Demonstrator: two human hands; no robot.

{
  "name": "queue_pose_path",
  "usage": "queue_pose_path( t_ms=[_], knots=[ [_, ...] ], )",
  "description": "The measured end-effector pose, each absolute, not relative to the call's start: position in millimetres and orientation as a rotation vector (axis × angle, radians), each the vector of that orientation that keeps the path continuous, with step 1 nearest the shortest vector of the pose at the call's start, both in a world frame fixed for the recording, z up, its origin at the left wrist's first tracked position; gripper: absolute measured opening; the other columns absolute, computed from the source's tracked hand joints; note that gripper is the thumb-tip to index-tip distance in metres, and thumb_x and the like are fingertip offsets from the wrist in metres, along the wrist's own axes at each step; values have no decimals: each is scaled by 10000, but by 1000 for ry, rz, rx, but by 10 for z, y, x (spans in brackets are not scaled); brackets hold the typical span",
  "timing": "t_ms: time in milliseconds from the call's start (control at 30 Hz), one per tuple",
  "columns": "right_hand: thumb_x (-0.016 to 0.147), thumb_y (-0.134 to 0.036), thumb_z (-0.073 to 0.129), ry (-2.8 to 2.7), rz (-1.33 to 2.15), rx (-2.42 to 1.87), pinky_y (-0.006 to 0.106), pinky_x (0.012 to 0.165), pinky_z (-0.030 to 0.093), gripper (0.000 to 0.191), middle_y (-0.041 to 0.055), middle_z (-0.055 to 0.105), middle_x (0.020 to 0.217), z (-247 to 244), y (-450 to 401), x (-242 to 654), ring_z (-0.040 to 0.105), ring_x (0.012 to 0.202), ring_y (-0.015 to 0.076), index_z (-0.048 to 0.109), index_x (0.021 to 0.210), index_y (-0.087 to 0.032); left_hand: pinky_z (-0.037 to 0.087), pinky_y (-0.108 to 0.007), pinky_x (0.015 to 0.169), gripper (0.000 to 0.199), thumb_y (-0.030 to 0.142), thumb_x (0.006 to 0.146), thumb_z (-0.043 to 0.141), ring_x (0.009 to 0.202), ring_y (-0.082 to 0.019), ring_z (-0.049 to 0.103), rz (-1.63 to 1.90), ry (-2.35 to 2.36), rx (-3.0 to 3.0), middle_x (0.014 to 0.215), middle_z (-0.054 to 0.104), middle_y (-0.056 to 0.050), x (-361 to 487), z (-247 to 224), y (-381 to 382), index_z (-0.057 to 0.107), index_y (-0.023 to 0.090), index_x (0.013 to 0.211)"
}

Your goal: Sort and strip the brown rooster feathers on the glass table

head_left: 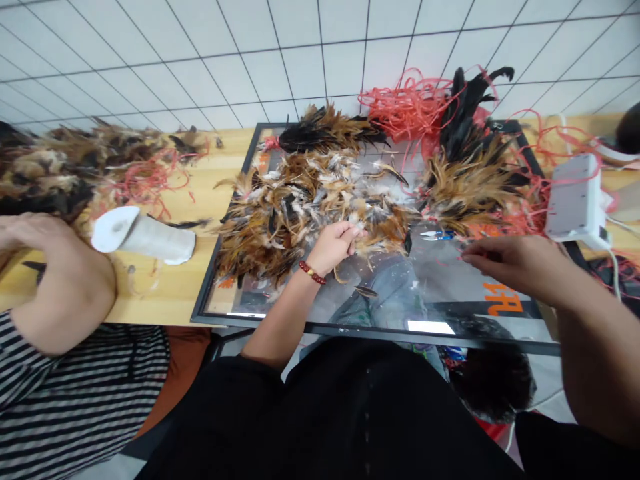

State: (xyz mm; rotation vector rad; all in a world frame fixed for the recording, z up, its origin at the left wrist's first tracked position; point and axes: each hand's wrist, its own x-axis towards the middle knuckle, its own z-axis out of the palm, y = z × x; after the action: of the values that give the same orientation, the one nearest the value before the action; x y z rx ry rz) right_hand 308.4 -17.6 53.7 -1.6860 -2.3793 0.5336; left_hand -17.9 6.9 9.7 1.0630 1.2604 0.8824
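Note:
My left hand point(331, 248), with a red bead bracelet at the wrist, is at the front edge of a pile of loose brown, white and black feathers point(300, 200). Its thumb and forefinger pinch a pale, fluffy feather point(356, 228). To the right, my right hand point(515, 263) hovers over the glass board point(390, 293). Its fingers are pressed together, and what they hold, if anything, is too small to make out. Small blue-handled snips point(439, 235) lie between my hands. A single dark feather point(367, 291) rests on the glass closer to me.
Behind the pile lie a tied feather bundle point(330, 130) and tangled pink ribbon point(415, 107). More feathers point(470, 177) stand at right, beside a white box point(575, 200) with cables. At left are a white spool point(145, 235) and a co-worker's arm point(75, 280).

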Motion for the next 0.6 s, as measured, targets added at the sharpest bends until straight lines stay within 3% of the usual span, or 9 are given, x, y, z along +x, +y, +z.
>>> queue_pose_path(
  t_ms=[100, 267, 400, 467, 600],
  knots=[
    [865, -332, 550, -2493, 423, -1824, 333, 601, 416, 215, 88, 726, 720, 312, -167, 2942, 651, 627, 238, 726, 805, -222, 314, -157, 423, 168, 203, 892, 628, 434, -37, 450, 945, 1244, 1024, 643, 658, -5, -162, 129, 60, 639, 133, 740],
    [895, -309, 480, -2463, 448, -1776, 325, 637, 433, 259, 92, 719, 735, 56, -191, 2793, 660, 662, 233, 679, 780, -191, 293, -145, 406, 205, 188, 922, 585, 405, -43, 420, 930, 1250, 1005, 508, 560, 25, -183, 108, 39, 636, 132, 732],
    [915, -322, 477, -2389, 446, -1664, 313, 644, 457, 242, 77, 718, 757, 95, -137, 2765, 644, 659, 209, 670, 841, -198, 288, -143, 396, 189, 201, 900, 627, 411, -30, 430, 979, 1228, 976, 612, 644, -4, -174, 120, 37, 630, 129, 725],
    [927, -304, 466, -2427, 429, -1630, 319, 697, 484, 244, 96, 733, 828, 92, -48, 2688, 671, 743, 221, 674, 866, -192, 289, -145, 393, 164, 189, 895, 627, 419, -27, 441, 995, 1211, 969, 671, 677, -18, -161, 123, 36, 644, 124, 745],
    [912, -209, 445, -2618, 395, -1628, 322, 794, 498, 244, 134, 749, 975, 16, 135, 2487, 697, 897, 238, 685, 908, -170, 298, -145, 395, 145, 208, 890, 643, 413, -37, 442, 998, 1215, 958, 581, 621, 11, -167, 109, 31, 662, 130, 769]
  ],
)
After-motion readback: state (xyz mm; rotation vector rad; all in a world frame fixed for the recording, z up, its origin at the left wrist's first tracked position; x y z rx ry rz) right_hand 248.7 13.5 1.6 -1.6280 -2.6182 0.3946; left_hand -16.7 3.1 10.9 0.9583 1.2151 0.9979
